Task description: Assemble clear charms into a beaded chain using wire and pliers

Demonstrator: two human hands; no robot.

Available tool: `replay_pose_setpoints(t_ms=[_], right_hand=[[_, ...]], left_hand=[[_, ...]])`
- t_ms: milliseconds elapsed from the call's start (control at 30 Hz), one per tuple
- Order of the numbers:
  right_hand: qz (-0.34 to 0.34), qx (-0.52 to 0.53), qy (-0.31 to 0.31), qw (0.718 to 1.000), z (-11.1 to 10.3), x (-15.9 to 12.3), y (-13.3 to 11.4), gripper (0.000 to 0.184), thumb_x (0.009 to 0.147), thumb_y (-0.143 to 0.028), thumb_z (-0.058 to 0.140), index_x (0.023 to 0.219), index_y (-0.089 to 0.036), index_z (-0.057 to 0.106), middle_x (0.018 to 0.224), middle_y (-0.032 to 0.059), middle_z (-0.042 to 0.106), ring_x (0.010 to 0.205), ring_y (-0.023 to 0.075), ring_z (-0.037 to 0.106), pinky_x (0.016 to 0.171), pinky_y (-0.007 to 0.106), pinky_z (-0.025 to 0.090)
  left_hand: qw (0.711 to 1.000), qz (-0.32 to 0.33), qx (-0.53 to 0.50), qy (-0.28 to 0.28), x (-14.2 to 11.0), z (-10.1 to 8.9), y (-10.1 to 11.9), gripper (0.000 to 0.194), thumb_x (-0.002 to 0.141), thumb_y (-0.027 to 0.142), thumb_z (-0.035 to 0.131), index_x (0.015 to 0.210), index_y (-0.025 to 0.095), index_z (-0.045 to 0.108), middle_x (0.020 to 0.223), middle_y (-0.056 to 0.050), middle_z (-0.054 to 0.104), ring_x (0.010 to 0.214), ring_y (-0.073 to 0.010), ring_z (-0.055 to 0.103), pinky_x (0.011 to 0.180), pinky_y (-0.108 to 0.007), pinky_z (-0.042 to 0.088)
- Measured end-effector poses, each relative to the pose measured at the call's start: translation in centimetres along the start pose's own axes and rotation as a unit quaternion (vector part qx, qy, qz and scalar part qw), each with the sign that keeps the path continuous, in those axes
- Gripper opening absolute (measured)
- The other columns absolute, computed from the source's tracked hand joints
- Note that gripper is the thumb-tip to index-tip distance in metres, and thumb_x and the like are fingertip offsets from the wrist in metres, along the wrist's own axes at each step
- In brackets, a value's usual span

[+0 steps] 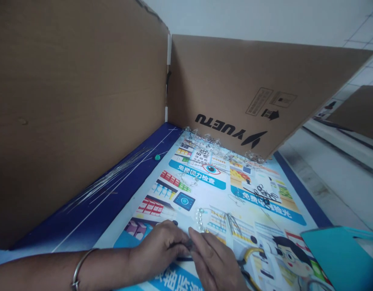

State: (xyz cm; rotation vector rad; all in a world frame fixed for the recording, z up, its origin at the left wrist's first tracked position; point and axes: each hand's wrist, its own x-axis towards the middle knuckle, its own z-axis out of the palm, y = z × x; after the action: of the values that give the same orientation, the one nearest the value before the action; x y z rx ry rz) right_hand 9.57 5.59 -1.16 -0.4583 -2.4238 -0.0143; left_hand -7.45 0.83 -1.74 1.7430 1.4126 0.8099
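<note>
My left hand (162, 248), with a metal bangle (79, 268) on the wrist, is closed in a pinch near the front of the printed sheet (186, 202). Its fingertips meet those of my right hand (213, 258), whose fingers are pressed together. A small dark thing shows between the fingertips, too blurred to name. Pliers with yellow-and-black handles (251, 252) lie just right of my right hand. Beyond the hands sit a short string of clear beads (200, 218) and several bent wire pieces (233, 224).
Cardboard panels (235, 81) stand at the left and back. Long thin wires (114, 173) lie on the blue strip beside a green lump (157, 157). Clear beaded strands (204, 141) line the back, black looped wires (262, 196) lie right, and a teal folder (340, 254) occupies the near right.
</note>
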Motion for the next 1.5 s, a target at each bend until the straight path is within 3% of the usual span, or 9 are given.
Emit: replay_pose_setpoints(t_ms=[133, 333, 500, 600, 667, 800, 900, 1000, 1500], right_hand=[[-0.028, 0.005, 0.017, 0.999, -0.3, 0.2, -0.1, 0.052, 0.086, -0.018, 0.04, 0.135, -0.015, 0.025, 0.082, 0.0056, 0.066, 0.072, 0.0169, 0.062, 0.058, 0.025, 0.05], [-0.025, 0.008, -0.024, 0.999, -0.7, 0.1, -0.7, 0.054, 0.081, -0.015, 0.047, 0.132, -0.015, 0.03, 0.083, 0.0058, 0.065, 0.074, 0.0161, 0.061, 0.064, 0.027, 0.051], [0.042, 0.025, -0.031, 0.998, -1.2, 0.1, -1.1, 0.047, 0.084, -0.021, 0.045, 0.129, -0.018, 0.034, 0.093, 0.007, 0.063, 0.08, 0.015, 0.06, 0.069, 0.025, 0.05], [0.078, 0.047, -0.042, 0.995, -2.7, 0.7, 0.2, 0.047, 0.084, -0.025, 0.045, 0.129, -0.019, 0.034, 0.094, 0.006, 0.062, 0.081, 0.0144, 0.059, 0.072, 0.025, 0.049], [0.128, 0.045, -0.051, 0.989, -4.1, 1.2, 2.1, 0.042, 0.085, -0.025, 0.043, 0.126, -0.019, 0.037, 0.09, 0.0052, 0.063, 0.078, 0.0139, 0.059, 0.071, 0.026, 0.049], [0.232, -0.045, -0.176, 0.955, -6.3, 1.6, 6.8, 0.03, 0.085, -0.028, 0.04, 0.108, -0.018, 0.055, 0.098, 0.0085, 0.062, 0.089, 0.0199, 0.058, 0.076, 0.032, 0.046], [0.268, -0.083, -0.3, 0.912, -6.4, 1.2, 9.4, 0.028, 0.084, -0.027, 0.04, 0.101, -0.019, 0.06, 0.097, 0.0084, 0.063, 0.09, 0.0223, 0.057, 0.076, 0.034, 0.044], [0.27, -0.073, -0.35, 0.894, -5.7, 0.7, 10.5, 0.027, 0.082, -0.023, 0.039, 0.1, -0.019, 0.06, 0.096, 0.0073, 0.062, 0.09, 0.0198, 0.056, 0.077, 0.03, 0.041], [0.27, -0.073, -0.389, 0.878, -4.2, 0.2, 10.8, 0.029, 0.078, -0.016, 0.042, 0.104, -0.021, 0.057, 0.096, 0.0059, 0.055, 0.094, 0.0167, 0.05, 0.08, 0.023, 0.033]], left_hand=[[1.0, 0.001, 0.009, -0.009, -0.1, -0.1, -0.2, 0.02, 0.081, 0.029, 0.051, 0.072, 0.019, 0.066, 0.065, 0.002, 0.061, 0.066, -0.0107, 0.05, 0.066, -0.022, 0.035], [0.999, 0.034, 0.009, -0.017, -0.2, -0.4, -0.2, 0.027, 0.084, 0.029, 0.046, 0.067, 0.017, 0.063, 0.063, 0.002, 0.06, 0.062, -0.0092, 0.049, 0.064, -0.02, 0.034], [0.998, 0.037, 0.045, -0.025, -0.1, -0.7, -0.4, 0.021, 0.083, 0.026, 0.048, 0.071, 0.017, 0.062, 0.066, 0.001, 0.061, 0.065, -0.0105, 0.052, 0.063, -0.02, 0.036], [0.992, 0.052, 0.115, -0.014, 0.0, -1.7, -0.5, 0.017, 0.081, 0.017, 0.045, 0.076, 0.016, 0.062, 0.072, -0.001, 0.062, 0.069, -0.0129, 0.054, 0.064, -0.022, 0.037], [0.977, 0.06, 0.198, -0.047, 0.0, -2.7, -0.6, 0.019, 0.078, 0.011, 0.044, 0.076, 0.016, 0.062, 0.073, -0.003, 0.063, 0.07, -0.0145, 0.055, 0.063, -0.023, 0.038], [0.918, 0.038, 0.378, -0.109, -0.5, -4.2, -0.3, 0.025, 0.071, 0.002, 0.043, 0.08, 0.016, 0.062, 0.079, -0.006, 0.064, 0.076, -0.0187, 0.057, 0.069, -0.029, 0.04], [0.871, 0.003, 0.476, -0.125, -0.9, -4.1, 0.1, 0.027, 0.07, 0.0, 0.045, 0.083, 0.015, 0.063, 0.082, -0.009, 0.064, 0.078, -0.0213, 0.057, 0.071, -0.034, 0.041], [0.843, -0.007, 0.522, -0.128, -1.1, -3.5, 0.3, 0.026, 0.069, 0.001, 0.047, 0.084, 0.015, 0.064, 0.081, -0.01, 0.063, 0.077, -0.0226, 0.058, 0.071, -0.036, 0.042], [0.822, 0.025, 0.56, -0.105, -1.9, -2.2, -0.5, 0.027, 0.068, 0.005, 0.05, 0.086, 0.017, 0.065, 0.076, -0.01, 0.062, 0.07, -0.0247, 0.058, 0.061, -0.035, 0.042]])
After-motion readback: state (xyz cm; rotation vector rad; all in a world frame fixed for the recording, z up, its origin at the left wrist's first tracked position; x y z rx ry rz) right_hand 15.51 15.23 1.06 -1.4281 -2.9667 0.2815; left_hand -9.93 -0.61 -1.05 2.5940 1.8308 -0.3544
